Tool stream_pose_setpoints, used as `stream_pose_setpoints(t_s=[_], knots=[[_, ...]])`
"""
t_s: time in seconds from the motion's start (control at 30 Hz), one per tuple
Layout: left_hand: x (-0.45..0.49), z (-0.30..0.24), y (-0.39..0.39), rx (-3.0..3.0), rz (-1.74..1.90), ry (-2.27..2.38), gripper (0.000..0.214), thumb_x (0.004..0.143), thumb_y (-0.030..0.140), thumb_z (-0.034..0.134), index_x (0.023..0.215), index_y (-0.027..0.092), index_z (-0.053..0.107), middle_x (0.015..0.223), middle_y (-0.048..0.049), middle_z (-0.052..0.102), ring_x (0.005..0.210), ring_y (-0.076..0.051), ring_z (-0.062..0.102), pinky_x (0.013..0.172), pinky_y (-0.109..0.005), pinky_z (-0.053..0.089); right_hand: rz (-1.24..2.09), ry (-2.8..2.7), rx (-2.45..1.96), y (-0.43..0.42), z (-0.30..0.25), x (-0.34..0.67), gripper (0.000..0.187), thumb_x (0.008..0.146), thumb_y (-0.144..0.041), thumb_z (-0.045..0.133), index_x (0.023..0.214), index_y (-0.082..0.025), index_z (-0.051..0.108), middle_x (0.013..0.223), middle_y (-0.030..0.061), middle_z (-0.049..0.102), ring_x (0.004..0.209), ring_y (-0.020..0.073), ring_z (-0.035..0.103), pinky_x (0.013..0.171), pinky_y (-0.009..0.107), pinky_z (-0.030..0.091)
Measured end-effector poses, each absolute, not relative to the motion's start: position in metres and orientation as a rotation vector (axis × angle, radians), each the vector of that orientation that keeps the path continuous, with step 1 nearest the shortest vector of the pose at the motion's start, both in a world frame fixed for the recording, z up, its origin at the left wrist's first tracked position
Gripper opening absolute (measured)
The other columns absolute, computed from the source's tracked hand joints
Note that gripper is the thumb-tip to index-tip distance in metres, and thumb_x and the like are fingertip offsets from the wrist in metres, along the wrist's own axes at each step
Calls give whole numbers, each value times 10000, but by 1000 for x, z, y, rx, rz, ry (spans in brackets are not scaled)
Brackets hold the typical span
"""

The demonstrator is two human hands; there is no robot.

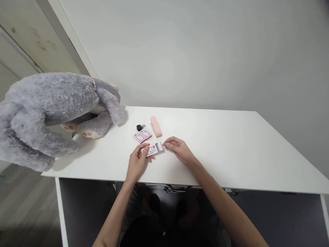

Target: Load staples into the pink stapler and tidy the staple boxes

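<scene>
My left hand (138, 159) grips a small red-and-white staple box (154, 149) between thumb and fingers, just above the white table. The end flap of the box stands open on its right side. Close to that flap, my right hand (178, 148) has its thumb and fingertips pinched together, around something too small to make out. Two similar staple boxes (142, 136) lie side by side beyond my left hand. Behind them is a small black object (139, 127) with a metal end, perhaps a staple remover. A pink stapler (156, 126) rests to their right.
A large grey plush toy (64, 103) takes up the left end of the white table (231, 147). A plain wall (180, 51) rises along the table's back edge. The front edge runs just below my forearms.
</scene>
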State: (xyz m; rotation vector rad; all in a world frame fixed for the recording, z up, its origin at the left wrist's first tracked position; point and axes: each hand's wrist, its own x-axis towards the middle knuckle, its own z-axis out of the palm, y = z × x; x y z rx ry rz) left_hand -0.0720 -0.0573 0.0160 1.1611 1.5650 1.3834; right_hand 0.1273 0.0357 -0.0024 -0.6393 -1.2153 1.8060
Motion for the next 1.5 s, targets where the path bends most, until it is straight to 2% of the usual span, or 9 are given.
stream_pose_setpoints(t_s=[0.1, 0.17, 0.33, 0.53, 0.77, 1.03, 1.2, 1.33, 1.5], knots=[[-69, 17, -57, 1210, 1322, 1536, 496, 960, 585, 660, 1235, 172, 654, 801, -36, 790, 755, -216, 750, 826, -347, 559, 1759, -1260, -607, 35, -2, 127, 266, 804, -431, 910, 949, -252, 776, 1048, 42, 818, 1146, 234, 709, 1079, 421, 499], [-67, 17, -58, 1209, 1303, 1509, 519, 952, 586, 668, 1256, 167, 636, 864, -58, 806, 803, -235, 780, 861, -374, 580, 1698, -1334, -592, 34, -1, 126, 234, 817, -422, 902, 935, -259, 784, 1070, 54, 820, 1331, 259, 633, 1154, 455, 460], [-65, 18, -58, 1192, 1269, 1421, 560, 924, 587, 703, 1267, 153, 614, 858, -66, 799, 784, -252, 795, 810, -395, 622, 1543, -1574, -579, 33, -1, 125, 168, 864, -414, 863, 934, -271, 809, 1490, 72, 666, 1473, 280, 532, 1244, 489, 378], [-64, 23, -59, 1163, 1290, 1416, 567, 911, 578, 725, 1269, 157, 594, 886, -71, 795, 756, -248, 793, 779, -404, 639, 1332, -1692, -688, 30, -3, 122, 148, 893, -389, 826, 968, -262, 811, 1387, 97, 703, 1380, 272, 607, 1198, 462, 435], [-66, 19, -59, 1135, 1317, 1416, 582, 916, 592, 717, 1275, 159, 572, 873, -77, 792, 740, -250, 792, 790, -416, 637, 1220, -1609, -707, 35, -11, 119, 191, 922, -427, 772, 991, -249, 771, 1279, 101, 712, 1223, 258, 677, 992, 414, 593], [-67, 20, -59, 1120, 1341, 1425, 578, 935, 594, 694, 1291, 160, 555, 827, -60, 780, 762, -259, 798, 827, -428, 632, 1177, -1660, -701, 32, -7, 119, 206, 926, -428, 766, 1038, -256, 779, 1297, 106, 699, 1219, 255, 672, 979, 405, 594], [-67, 21, -59, 1099, 1343, 1423, 608, 923, 609, 703, 1298, 153, 556, 839, -66, 783, 763, -259, 798, 837, -426, 628, 1330, -1587, -718, 32, -5, 120, 290, 947, -469, 723, 1143, -259, 762, 1297, 96, 709, 1214, 255, 676, 985, 400, 577], [-68, 20, -59, 1103, 1349, 1425, 592, 930, 602, 701, 1293, 156, 563, 833, -63, 779, 749, -247, 790, 840, -420, 624, 1445, -1530, -798, 33, -5, 120, 407, 921, -490, 742, 1244, -245, 718, 1264, 100, 735, 1118, 243, 705, 931, 375, 576], [-70, 20, -60, 1129, 1339, 1427, 584, 935, 611, 692, 1294, 167, 568, 835, -53, 770, 758, -248, 787, 830, -421, 623, 1506, -1577, -858, 33, -5, 121, 413, 913, -514, 735, 1194, -213, 752, 1019, 62, 752, 867, 194, 700, 784, 332, 572]])
